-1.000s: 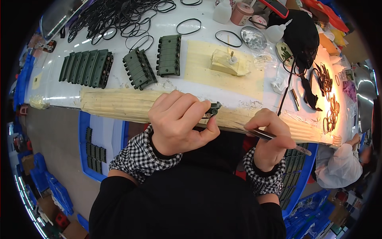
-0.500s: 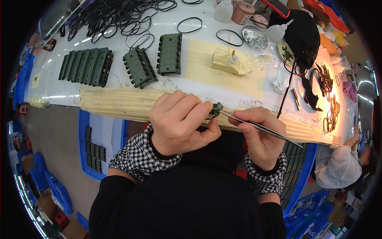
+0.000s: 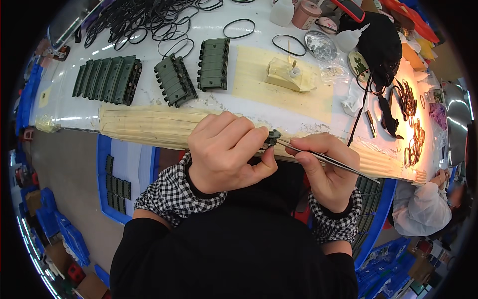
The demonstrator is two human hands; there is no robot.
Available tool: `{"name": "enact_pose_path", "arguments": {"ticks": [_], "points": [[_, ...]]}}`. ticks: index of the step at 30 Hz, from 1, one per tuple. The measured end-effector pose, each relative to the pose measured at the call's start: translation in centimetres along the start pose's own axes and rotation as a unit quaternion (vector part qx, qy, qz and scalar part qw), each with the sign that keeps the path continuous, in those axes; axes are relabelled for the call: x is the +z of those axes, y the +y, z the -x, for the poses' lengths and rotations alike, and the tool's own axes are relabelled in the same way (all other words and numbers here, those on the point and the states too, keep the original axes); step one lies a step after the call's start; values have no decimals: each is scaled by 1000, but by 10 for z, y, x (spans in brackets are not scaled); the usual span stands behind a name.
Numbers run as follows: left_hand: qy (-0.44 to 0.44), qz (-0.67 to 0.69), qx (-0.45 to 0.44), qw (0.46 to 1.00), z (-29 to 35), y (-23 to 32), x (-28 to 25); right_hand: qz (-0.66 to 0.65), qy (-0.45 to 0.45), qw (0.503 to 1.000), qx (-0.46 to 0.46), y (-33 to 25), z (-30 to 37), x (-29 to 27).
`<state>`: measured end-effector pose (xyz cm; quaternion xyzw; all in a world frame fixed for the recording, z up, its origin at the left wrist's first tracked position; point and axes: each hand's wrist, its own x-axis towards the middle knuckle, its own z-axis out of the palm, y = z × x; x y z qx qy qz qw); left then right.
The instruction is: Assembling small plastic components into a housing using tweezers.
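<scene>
My left hand [image 3: 229, 152] is closed around a small dark green ribbed part [image 3: 272, 138], pinched between thumb and forefinger at the table's near edge. Most of that part is hidden behind the fingers. In my right hand [image 3: 326, 167] is a pair of thin metal tweezers [image 3: 333, 160], with the tips reaching to the exposed end of the green part. Whether the tips grip anything there, I cannot tell. Beyond my hands lie three dark green ribbed blocks: a wide one [image 3: 107, 79] at left, a tilted one [image 3: 174, 80], and an upright one [image 3: 214, 65].
Tan tape [image 3: 149, 127] covers the table's near edge. A taped block [image 3: 289, 74] sits on a tape sheet. Black rubber bands [image 3: 144, 20] pile up at far left; a black bag [image 3: 376, 45] and bottles stand right. Blue trays [image 3: 103, 174] with green parts flank me below; a person [image 3: 423, 209] sits right.
My hands hold almost the same pose, the tweezer tips staying at the green part. The view has shifted very slightly.
</scene>
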<state>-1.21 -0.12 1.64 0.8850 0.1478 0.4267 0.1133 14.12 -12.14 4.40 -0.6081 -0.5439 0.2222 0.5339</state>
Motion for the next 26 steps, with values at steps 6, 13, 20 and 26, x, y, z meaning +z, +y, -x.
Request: {"name": "enact_pose_path", "arguments": {"ticks": [6, 13, 20, 26], "points": [[-44, -11, 31, 998, 3, -1, -3, 98, -123, 982, -108, -7, -16, -12], [-47, 17, 31, 998, 9, 1, 5, 167, -252, 930, -207, -5, -28, -19], [4, 11, -10, 1000, 8, -4, 4, 65, -91, 986, -125, -3, -19, -11], [47, 2, -17, 999, 2, -7, 5, -92, 64, 994, -7, 15, 9, 13]]}}
